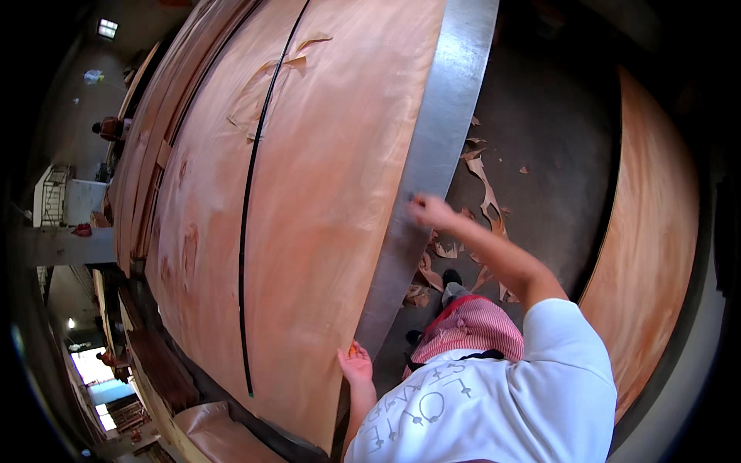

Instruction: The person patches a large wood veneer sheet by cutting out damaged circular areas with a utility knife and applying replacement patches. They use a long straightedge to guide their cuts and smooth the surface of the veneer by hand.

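A large sheet of wood veneer point(332, 193) lies in front of me, with a smooth grey metal strip point(444, 100) along its right side. My left hand point(357, 364) is at the near end of the sheet's right edge, palm turned up and fingers curled around a small orange object point(353, 351) whose kind is unclear. Farther off, my right hand point(429, 211) is closed over the metal strip, fingertips down near its surface. Something small and dark may be in those fingers, but it is too small to make out.
A thin black strap point(245, 231) runs lengthwise across the veneer, near some torn flakes point(293, 63). Veneer scraps point(486, 185) litter the floor around my feet. Another wood sheet point(648, 231) stands at the right. Stacked veneer edges point(143, 177) line the left; a person point(110, 128) is beyond.
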A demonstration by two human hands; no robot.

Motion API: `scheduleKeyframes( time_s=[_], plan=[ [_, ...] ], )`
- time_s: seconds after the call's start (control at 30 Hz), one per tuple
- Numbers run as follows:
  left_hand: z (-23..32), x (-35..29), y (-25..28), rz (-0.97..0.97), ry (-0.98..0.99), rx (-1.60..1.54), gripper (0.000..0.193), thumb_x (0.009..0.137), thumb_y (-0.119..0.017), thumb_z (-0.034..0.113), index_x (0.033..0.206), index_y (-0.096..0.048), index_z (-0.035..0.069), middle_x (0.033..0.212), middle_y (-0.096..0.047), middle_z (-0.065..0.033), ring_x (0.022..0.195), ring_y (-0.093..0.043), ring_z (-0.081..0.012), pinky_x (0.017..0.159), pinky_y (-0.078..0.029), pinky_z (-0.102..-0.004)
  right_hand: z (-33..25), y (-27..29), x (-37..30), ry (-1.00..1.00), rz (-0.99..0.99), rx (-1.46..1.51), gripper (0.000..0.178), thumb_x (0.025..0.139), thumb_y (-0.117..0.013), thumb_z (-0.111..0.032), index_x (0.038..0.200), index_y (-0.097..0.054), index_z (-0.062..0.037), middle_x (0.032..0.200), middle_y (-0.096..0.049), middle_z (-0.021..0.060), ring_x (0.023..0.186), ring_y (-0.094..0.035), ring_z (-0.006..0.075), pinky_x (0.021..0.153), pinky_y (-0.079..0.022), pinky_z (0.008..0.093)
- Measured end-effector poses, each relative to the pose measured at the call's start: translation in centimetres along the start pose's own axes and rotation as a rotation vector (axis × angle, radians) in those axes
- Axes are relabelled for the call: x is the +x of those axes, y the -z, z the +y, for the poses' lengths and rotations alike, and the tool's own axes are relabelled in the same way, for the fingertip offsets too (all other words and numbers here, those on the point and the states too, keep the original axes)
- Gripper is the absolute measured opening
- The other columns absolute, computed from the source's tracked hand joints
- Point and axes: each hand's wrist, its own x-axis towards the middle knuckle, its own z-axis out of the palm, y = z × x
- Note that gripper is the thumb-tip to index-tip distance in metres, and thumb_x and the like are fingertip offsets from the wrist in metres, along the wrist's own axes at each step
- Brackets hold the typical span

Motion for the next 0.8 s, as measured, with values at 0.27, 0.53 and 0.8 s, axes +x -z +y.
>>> scheduleKeyframes(
  time_s=[0.27,0.53,0.8],
  plan=[
    [0.4,-2.6,-2.3,0.001,-0.093,-0.009,0.031,0.084,-0.052,0.033,0.101,-0.053,0.007,0.092,-0.056,-0.0050,0.082,-0.056,-0.0150,0.067,-0.046,-0.0257,-3.2,8.4,13.3,-0.041,0.431,0.503,0.037,0.074,-0.062,-0.038,0.060,-0.049,-0.0070,0.050,-0.043,-0.0002,0.037,-0.037,0.0115,0.036,-0.026,0.0278],
    [-1.9,-4.5,6.5,0.233,-0.275,-0.057,0.038,0.079,-0.058,0.039,0.103,-0.052,0.009,0.095,-0.055,-0.0039,0.084,-0.050,-0.0144,0.069,-0.043,-0.0254,2.1,4.8,2.0,-0.021,0.265,0.702,0.028,0.080,-0.060,-0.028,0.060,-0.048,-0.0116,0.048,-0.041,-0.0041,0.036,-0.034,0.0080,0.036,-0.023,0.0245],
    [-10.6,-6.7,22.4,0.381,-0.254,-0.030,0.036,0.081,-0.056,0.042,0.106,-0.051,0.017,0.102,-0.056,0.0021,0.091,-0.050,-0.0121,0.072,-0.041,-0.0248,17.2,2.7,-14.6,-0.343,0.250,0.789,0.028,0.085,-0.057,-0.025,0.064,-0.044,-0.0123,0.047,-0.032,-0.0058,0.035,-0.027,0.0061,0.035,-0.019,0.0224]
  ],
)
